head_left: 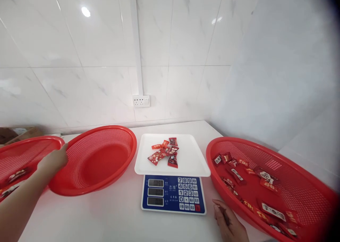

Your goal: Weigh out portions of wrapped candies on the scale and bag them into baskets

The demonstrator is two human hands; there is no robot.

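Note:
At the left, my left hand (54,159) is closed at the near-left rim of the middle red basket (105,191), whose inside shows no packets. My right hand (230,222) rests low over the table with its fingers loosely curled together and nothing visible in them. It lies between the scale's keypad and the right red basket (212,143). A white scale (174,194) with a blue panel stands in the middle. On its white tray (191,157) lie several small red snack packets (172,160). More red packets (236,174) are scattered inside the right basket.
Another red basket (39,139) with a few packets (17,174) stands at the far left, partly behind my forearm. A cardboard box (23,134) is behind it. The white table (106,217) meets a tiled wall with a socket (141,101).

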